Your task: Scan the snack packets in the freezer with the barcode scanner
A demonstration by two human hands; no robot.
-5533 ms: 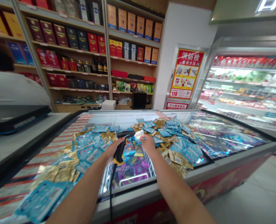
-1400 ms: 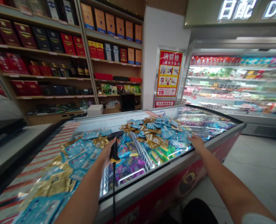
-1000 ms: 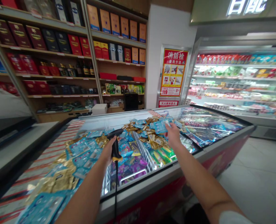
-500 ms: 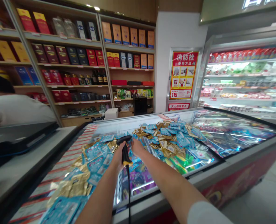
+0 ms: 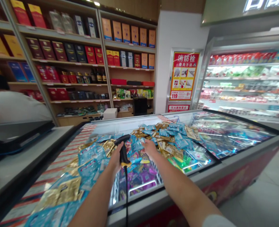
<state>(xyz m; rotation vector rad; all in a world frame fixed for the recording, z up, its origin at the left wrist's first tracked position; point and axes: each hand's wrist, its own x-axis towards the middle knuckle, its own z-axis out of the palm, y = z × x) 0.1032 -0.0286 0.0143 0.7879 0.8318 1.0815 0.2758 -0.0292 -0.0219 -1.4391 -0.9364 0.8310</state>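
Observation:
My left hand (image 5: 116, 157) is wrapped round the handle of a black and yellow barcode scanner (image 5: 123, 154), whose head points up over the packets and whose cable runs down toward me. My right hand (image 5: 150, 148) is closed at the fingertips on the edge of a blue packet (image 5: 137, 144), just right of the scanner. To the left spreads a pile of blue packets (image 5: 89, 164) and gold packets (image 5: 70, 189). Another mixed heap of gold packets (image 5: 169, 148) and blue packets (image 5: 180, 141) lies beyond my right hand. All rest on the glass top of a chest freezer (image 5: 144, 194).
A counter (image 5: 2, 170) with a dark flat device (image 5: 16, 138) stands at left, with a person in a white top (image 5: 14, 107) behind it. Shelves of boxed bottles (image 5: 79, 52) line the back wall. An open chiller (image 5: 245, 75) stands at right.
My right hand has moved right, away from the scanner, with the blue packet at its fingertips. The scanner has shifted slightly left in view.

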